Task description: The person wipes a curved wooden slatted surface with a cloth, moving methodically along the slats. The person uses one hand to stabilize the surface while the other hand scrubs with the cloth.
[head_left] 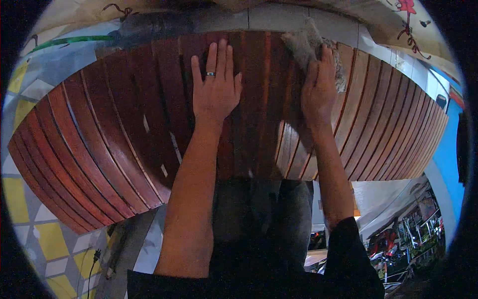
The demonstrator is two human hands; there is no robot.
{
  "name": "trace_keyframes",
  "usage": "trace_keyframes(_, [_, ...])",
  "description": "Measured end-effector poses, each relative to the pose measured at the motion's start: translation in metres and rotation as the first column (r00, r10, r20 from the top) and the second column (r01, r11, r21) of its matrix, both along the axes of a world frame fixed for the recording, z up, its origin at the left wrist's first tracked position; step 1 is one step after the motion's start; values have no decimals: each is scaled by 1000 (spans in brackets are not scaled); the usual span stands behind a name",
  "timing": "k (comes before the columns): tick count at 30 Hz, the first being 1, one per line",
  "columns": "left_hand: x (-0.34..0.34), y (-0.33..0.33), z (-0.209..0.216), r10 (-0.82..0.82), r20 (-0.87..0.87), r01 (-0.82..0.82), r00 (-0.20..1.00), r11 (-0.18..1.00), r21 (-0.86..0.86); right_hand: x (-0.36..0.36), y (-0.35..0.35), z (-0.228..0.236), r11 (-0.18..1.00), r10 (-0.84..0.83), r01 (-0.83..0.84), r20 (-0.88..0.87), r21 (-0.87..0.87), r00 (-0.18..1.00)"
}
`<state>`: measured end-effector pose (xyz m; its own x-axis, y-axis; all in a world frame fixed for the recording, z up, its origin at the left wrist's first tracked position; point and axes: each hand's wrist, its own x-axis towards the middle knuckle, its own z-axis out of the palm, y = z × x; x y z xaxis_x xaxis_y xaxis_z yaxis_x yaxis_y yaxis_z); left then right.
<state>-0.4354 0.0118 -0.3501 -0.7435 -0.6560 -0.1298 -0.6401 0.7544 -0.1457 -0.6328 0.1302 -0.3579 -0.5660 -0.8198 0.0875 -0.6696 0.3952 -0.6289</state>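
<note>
Beneath both hands lies a wide slatted wooden panel point(94, 104), reddish-brown on the left and lighter-looking on the right. My left hand point(215, 92) rests flat on its dark middle slats, fingers stretched toward the far edge. It wears a ring and holds nothing. Farther right, my right hand point(320, 94) is closed on a greyish, rough-looking rag point(304, 44), pressed to the slats near the far edge. Part of the rag hangs past that edge, and some of it shows right of the fingers. The palm side of this hand is hidden.
Pale fabric point(343, 11) and a green strip point(74, 41) lie beyond the far edge. At lower left are a patterned yellow-and-white floor point(52, 241) and a black plug with its cord point(96, 256). Cluttered metal items point(408, 239) stand at lower right, near a blue surface point(450, 167).
</note>
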Motion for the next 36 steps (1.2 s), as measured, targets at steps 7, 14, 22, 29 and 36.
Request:
trace_keyframes(7, [2, 1, -1, 0, 3, 1, 1000, 1000, -20, 7, 1, 1, 999, 31, -30, -71, 11, 997])
trace_keyframes(14, [2, 1, -3, -1, 42, 3, 999, 999, -47, 44, -53, -25, 993, 58, -18, -362, 113, 931])
trace_keyframes(22, [1, -2, -2, 7, 14, -7, 1000, 999, -39, 42, 60, -8, 941, 172, -85, -247, 327, 953])
trace_keyframes(29, [-1, 3, -5, -7, 36, 10, 999, 998, -66, 53, -55, -19, 980, 10, 52, -310, 193, 951])
trace_keyframes(36, [4, -1, -2, 12, -19, -12, 1000, 1000, -21, 57, 72, 3, 905, 68, 12, -173, 426, 983])
